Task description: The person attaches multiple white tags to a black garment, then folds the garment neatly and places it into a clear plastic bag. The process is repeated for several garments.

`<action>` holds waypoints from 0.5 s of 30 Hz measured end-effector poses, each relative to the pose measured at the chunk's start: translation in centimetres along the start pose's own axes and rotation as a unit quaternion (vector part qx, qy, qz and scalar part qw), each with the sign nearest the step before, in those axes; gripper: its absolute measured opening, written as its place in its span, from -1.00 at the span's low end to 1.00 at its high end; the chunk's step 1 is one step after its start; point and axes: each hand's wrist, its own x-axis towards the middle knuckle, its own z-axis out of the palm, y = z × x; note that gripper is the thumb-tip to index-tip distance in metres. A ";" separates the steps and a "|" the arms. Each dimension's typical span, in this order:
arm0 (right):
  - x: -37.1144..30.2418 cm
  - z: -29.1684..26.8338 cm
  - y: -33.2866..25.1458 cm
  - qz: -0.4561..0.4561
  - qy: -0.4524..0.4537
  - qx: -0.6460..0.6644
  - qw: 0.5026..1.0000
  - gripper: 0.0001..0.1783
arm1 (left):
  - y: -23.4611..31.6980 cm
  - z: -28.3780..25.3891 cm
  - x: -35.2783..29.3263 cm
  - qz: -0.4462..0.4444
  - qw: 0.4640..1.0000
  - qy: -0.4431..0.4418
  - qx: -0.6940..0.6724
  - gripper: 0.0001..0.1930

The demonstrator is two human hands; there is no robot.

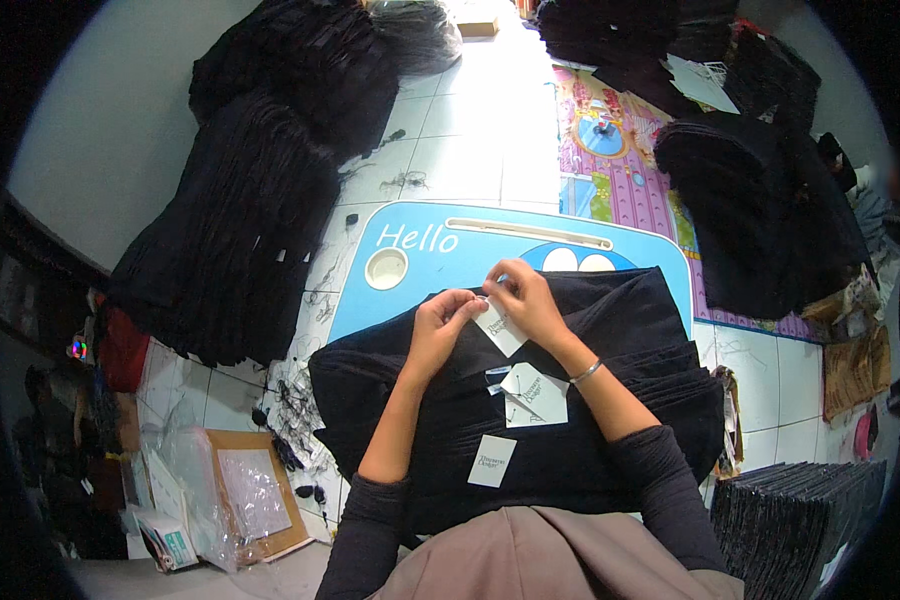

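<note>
Over a pile of folded black garments, my left hand pinches the upper end of a white hang tag. My right hand meets it there, thumb and forefinger closed at the tag's top corner; any string between the fingertips is too small to make out. Below the hands, a few more white tags lie overlapped on the cloth beside a small white-and-blue label. One single tag rests flat nearer to me. A bracelet circles my right wrist.
The garments lie on a light-blue lap table with a round cup recess. Tall stacks of black garments stand at left, with others at right on a patterned mat. A cardboard piece in plastic lies at lower left.
</note>
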 end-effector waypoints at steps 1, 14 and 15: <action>0.1 -0.2 -0.1 0.097 -0.020 0.171 0.980 -0.80 | -0.2 -0.1 0.0 -0.009 0.999 -0.009 -0.038 -0.83; -0.2 -0.3 -0.3 0.096 -0.068 0.136 0.984 -0.85 | -1.0 -0.2 0.1 -0.015 0.998 -0.001 -0.059 -0.79; -0.1 -0.3 -0.4 0.094 -0.070 0.134 0.984 -0.85 | -1.0 -0.2 0.1 -0.018 0.998 -0.001 -0.058 -0.79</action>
